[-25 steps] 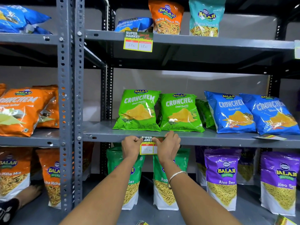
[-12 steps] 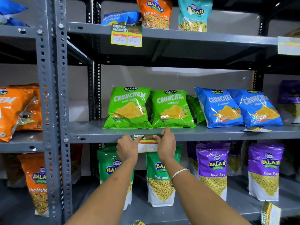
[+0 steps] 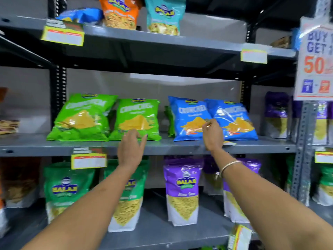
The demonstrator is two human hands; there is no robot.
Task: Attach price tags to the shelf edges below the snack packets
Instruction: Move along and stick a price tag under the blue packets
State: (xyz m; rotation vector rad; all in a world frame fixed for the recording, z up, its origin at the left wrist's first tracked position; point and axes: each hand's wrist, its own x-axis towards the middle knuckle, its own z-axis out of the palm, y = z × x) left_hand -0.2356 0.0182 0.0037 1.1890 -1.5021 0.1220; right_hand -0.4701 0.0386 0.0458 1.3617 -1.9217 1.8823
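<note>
One yellow-bordered paper price tag (image 3: 88, 161) hung below the green crisp packets (image 3: 106, 120); both hands (image 3: 130, 150), empty and apart, reached toward the untagged blue crisp packets (image 3: 212, 120).

Middle shelf (image 3: 180, 147): the front lip is bare between the mounted price tag (image 3: 88, 160) at left and the loose tag (image 3: 229, 143) lying at right. Green packets (image 3: 108, 118) and blue packets (image 3: 212, 118) stand shoulder to shoulder, blocking reach to the rear; one narrow gap separates the two colours. Open air above the packets up to the top shelf (image 3: 162, 42). The left hand (image 3: 130, 150) covers part of the lip; the right hand (image 3: 212, 134) is in front of the blue packets. The upright post (image 3: 302, 150) and hanging offer sign (image 3: 315, 60) close off the right side.
</note>
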